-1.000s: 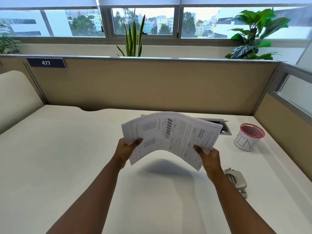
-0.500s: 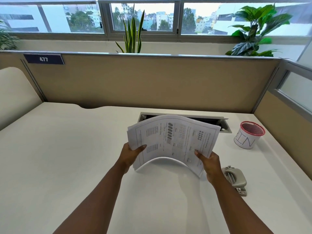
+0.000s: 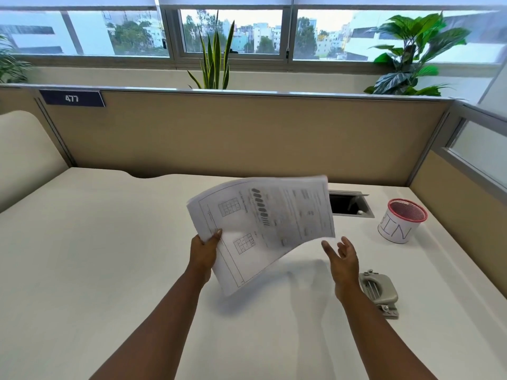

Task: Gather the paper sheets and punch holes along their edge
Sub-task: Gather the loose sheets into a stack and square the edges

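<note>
Above desk (image 3: pixel 109 270) | left hand (image 3: pixel 204 252) pinches paper sheets (image 3: pixel 263 229) edge | right hand (image 3: pixel 343 260) fingers spread, empty | hole punch (image 3: pixel 380 293) beside

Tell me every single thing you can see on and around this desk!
paper sheets: one stack, white with black print, held up above the middle of the desk
hole punch: one, grey, on the desk at the near right
mesh cup: one, red rim, white label with letters, on the desk at the far right
cable hatch: one, grey, open, set in the desk behind the sheets
desk: one, white
partition: one, tan, behind the desk
number plate: one, dark blue, reads 477, top left of the partition
plants: three, green, along the window
left hand: one, gripping the sheets' left edge
right hand: one, open, off the sheets
</note>
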Action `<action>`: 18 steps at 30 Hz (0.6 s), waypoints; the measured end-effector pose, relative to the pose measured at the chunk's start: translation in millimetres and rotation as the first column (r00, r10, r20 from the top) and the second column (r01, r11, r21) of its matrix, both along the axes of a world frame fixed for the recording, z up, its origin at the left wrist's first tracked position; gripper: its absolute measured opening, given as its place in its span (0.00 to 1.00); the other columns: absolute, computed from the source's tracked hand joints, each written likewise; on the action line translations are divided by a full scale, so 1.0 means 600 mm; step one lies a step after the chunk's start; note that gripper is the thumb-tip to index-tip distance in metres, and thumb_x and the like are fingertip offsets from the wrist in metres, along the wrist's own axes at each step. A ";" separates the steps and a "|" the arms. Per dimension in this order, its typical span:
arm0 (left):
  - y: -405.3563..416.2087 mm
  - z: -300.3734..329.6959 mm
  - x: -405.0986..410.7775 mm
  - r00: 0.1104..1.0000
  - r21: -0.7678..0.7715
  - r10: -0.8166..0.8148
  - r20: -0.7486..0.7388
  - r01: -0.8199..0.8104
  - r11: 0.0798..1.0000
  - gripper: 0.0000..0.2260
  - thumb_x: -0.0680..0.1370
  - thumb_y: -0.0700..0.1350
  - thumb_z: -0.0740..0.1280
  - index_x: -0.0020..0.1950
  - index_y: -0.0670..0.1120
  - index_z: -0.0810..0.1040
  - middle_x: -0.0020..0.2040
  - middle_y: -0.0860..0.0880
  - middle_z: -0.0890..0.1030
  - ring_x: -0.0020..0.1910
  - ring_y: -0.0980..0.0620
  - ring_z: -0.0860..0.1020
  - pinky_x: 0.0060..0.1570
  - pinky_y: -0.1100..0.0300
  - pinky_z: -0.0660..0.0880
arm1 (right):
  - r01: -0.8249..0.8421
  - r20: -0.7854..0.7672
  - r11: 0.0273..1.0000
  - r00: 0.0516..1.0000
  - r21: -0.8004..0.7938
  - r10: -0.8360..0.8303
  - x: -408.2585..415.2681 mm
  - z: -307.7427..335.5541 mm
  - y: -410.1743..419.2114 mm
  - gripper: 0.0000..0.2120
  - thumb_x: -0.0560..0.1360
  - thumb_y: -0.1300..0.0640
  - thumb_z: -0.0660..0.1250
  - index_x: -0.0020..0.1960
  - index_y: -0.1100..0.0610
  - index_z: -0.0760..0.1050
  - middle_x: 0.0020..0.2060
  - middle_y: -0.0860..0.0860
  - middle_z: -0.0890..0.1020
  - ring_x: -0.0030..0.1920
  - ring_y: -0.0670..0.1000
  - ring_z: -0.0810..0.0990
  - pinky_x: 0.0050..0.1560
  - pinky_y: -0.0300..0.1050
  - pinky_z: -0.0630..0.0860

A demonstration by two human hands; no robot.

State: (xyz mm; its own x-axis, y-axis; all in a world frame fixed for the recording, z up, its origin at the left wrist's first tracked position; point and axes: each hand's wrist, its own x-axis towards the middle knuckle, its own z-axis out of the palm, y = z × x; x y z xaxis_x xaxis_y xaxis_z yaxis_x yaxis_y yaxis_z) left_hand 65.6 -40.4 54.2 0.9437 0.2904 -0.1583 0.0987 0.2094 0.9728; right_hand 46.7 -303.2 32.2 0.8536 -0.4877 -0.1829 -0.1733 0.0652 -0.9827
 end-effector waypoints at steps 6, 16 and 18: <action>-0.038 -0.008 -0.013 0.991 -0.233 0.111 -0.068 -0.124 0.964 0.17 0.77 0.35 0.63 0.66 0.38 0.71 0.61 0.39 0.76 0.48 0.46 0.76 0.52 0.52 0.73 | -0.189 -0.186 0.893 0.941 0.409 0.285 -0.013 0.008 0.043 0.23 0.74 0.50 0.67 0.63 0.61 0.71 0.60 0.62 0.76 0.59 0.61 0.76 0.63 0.54 0.71; -0.095 -0.029 -0.059 0.969 -0.375 0.091 -0.230 -0.175 0.910 0.18 0.77 0.38 0.64 0.67 0.40 0.69 0.62 0.40 0.76 0.49 0.46 0.76 0.51 0.51 0.73 | -0.188 -0.047 0.867 0.971 0.462 0.236 -0.021 0.027 0.109 0.11 0.75 0.64 0.64 0.57 0.61 0.73 0.55 0.60 0.79 0.50 0.57 0.78 0.55 0.54 0.75; -0.091 -0.033 -0.070 0.977 -0.371 0.050 -0.209 -0.126 0.920 0.19 0.76 0.38 0.65 0.67 0.43 0.69 0.58 0.43 0.77 0.46 0.48 0.77 0.47 0.52 0.75 | -0.179 -0.079 0.909 0.971 0.378 0.224 -0.022 0.029 0.104 0.09 0.76 0.65 0.64 0.56 0.62 0.74 0.57 0.62 0.79 0.50 0.58 0.77 0.60 0.59 0.73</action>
